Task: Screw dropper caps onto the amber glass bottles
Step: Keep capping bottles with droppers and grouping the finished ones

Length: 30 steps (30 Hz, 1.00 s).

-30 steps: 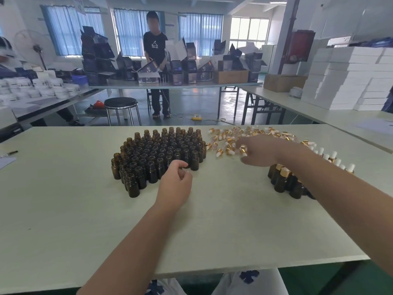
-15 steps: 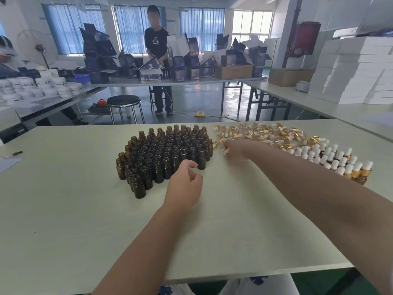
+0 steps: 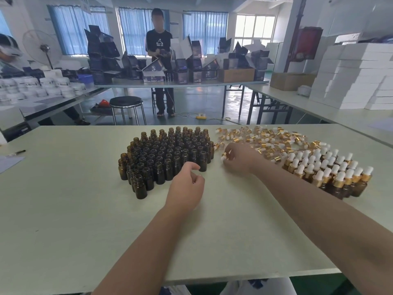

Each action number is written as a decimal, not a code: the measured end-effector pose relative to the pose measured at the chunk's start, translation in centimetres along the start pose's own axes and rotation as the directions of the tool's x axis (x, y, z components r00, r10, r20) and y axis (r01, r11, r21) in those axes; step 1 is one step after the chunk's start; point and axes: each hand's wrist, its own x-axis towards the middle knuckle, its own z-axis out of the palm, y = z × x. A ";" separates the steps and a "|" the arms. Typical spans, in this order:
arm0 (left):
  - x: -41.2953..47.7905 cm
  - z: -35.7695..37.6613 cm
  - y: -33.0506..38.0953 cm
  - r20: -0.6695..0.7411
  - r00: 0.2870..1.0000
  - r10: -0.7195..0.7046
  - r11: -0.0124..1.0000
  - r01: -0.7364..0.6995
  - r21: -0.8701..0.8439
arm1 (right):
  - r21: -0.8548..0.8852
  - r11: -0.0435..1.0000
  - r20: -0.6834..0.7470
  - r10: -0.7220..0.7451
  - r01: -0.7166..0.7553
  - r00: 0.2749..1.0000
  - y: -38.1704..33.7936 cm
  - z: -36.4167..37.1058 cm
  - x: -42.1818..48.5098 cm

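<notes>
Head view, left to right: a pen (image 3: 20,152) and a sheet of paper (image 3: 8,163) lie at the far left edge of the table (image 3: 85,209). A tight cluster of open bottles (image 3: 168,154) stands upright near the middle. At the cluster's near right corner the left hand (image 3: 187,188) hovers with fingers loosely curled, holding nothing, its forefinger just beside the nearest bottle. Right of the cluster, the right hand (image 3: 238,160) pinches a cap (image 3: 223,156) at its fingertips, at the near edge of a heap of loose caps (image 3: 265,139). Farther right stand the capped bottles (image 3: 327,173), packed together.
</notes>
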 end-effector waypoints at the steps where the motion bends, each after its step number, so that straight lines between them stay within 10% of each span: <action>1: 0.0 0.0 0.0 0.000 1.000 -0.002 1.000 0.002 -0.003 | 0.064 0.998 -0.018 0.003 -0.002 1.000 0.1 0.2 -0.2; 16: 0.1 0.2 -0.2 -0.011 1.000 -0.001 1.000 0.001 -0.023 | 0.596 0.757 -0.508 0.097 0.268 0.856 -4.3 1.7 -3.1; 30: 0.4 0.2 -0.6 0.018 1.000 0.009 1.000 -0.009 -0.009 | 0.298 0.899 -0.431 -0.172 0.320 0.886 -5.8 4.1 -3.2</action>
